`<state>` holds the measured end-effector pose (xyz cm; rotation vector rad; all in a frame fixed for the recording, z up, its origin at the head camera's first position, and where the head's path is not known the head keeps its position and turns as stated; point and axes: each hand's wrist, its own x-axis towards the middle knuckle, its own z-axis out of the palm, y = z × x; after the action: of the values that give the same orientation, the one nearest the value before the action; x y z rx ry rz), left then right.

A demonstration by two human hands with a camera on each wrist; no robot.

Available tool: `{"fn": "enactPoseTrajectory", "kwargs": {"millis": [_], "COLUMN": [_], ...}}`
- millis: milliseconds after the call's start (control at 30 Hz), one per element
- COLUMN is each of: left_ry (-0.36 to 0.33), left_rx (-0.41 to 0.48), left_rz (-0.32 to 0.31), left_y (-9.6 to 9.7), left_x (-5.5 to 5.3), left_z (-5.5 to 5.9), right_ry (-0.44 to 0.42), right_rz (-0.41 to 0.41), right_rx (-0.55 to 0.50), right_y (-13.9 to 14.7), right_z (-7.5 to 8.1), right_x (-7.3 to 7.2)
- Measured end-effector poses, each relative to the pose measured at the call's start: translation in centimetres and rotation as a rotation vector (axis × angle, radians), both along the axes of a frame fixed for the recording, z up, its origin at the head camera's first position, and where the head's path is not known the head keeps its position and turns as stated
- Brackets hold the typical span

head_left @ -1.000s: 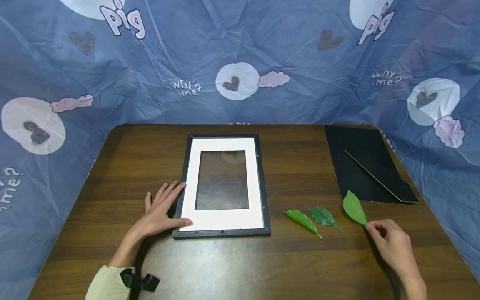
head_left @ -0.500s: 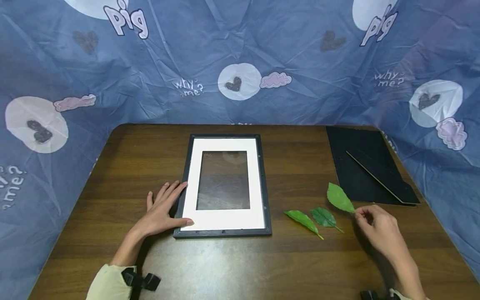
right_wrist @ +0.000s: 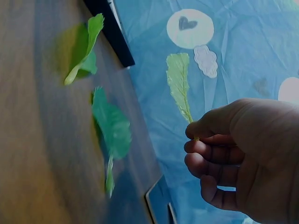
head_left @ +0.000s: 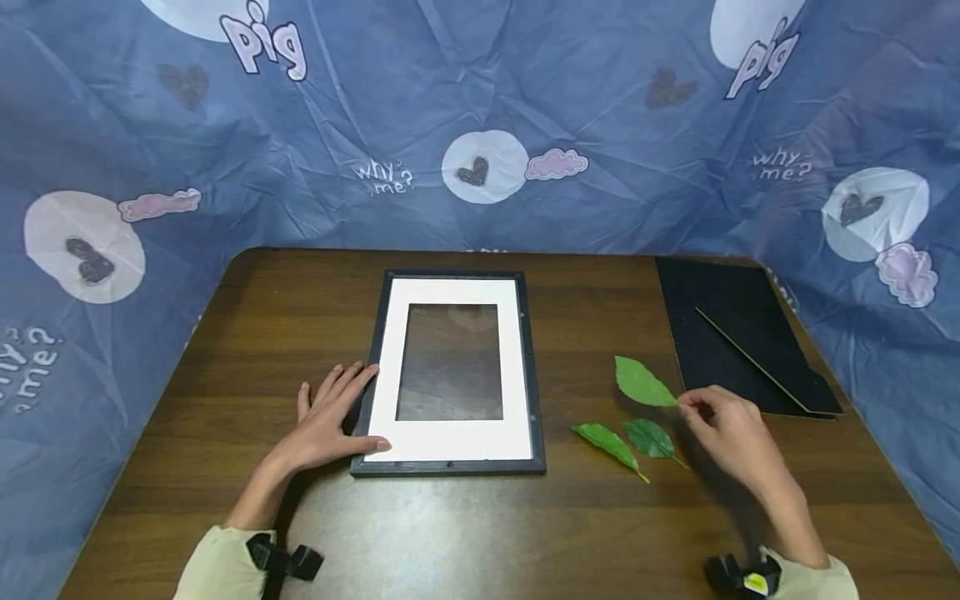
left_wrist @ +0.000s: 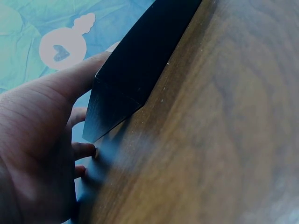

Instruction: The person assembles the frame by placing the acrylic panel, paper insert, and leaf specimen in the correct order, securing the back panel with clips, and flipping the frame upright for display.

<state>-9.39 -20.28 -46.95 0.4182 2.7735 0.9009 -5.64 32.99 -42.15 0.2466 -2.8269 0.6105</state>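
A picture frame (head_left: pixel 536 417) with a black border and a white mat (head_left: pixel 450 442) lies on the wooden table. My left hand (head_left: pixel 321 429) rests on its left side, fingers spread, with the thumb over the lower left corner; the left wrist view shows the frame's dark edge (left_wrist: pixel 140 60) beside that thumb. My right hand (head_left: pixel 727 429) pinches a green leaf (head_left: pixel 641 383) by its stem, held above the table with its tip toward the frame. Below it lie a narrow leaf (head_left: pixel 607 444) and a darker leaf (head_left: pixel 649 438), both also visible in the right wrist view.
A black backing board (head_left: pixel 697 292) lies at the table's back right, with a raised flap, its stand (head_left: pixel 765 350), on it. Behind the wooden table (head_left: pixel 480 533) hangs a blue printed cloth (head_left: pixel 322 167).
My right hand has carried the pinched leaf left and slightly away from me, from beside the board to above the two lying leaves. My left hand stays on the frame.
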Motion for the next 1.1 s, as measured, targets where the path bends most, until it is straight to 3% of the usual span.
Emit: {"fn": "enactPoseTrajectory", "kwargs": {"millis": [300,733,1100], "left_ry": [-0.006,-0.011,-0.023], "left_rx": [-0.01,-0.013,-0.007], "left_rz": [0.009,0.019,0.015], "left_y": [-0.1,-0.3,-0.1], "left_x": [0.0,0.1,0.0], "left_z": [0.1,-0.1,-0.2], "right_ry": [0.017,-0.067,-0.079], "right_rz": [0.052,0.103,0.156], "right_rx": [-0.011,-0.057,-0.048], "right_y": [-2.3,-5.6,-8.7], "right_z": [0.6,0.9,1.7], "right_x": [-1.9,-4.9,-7.7]}}
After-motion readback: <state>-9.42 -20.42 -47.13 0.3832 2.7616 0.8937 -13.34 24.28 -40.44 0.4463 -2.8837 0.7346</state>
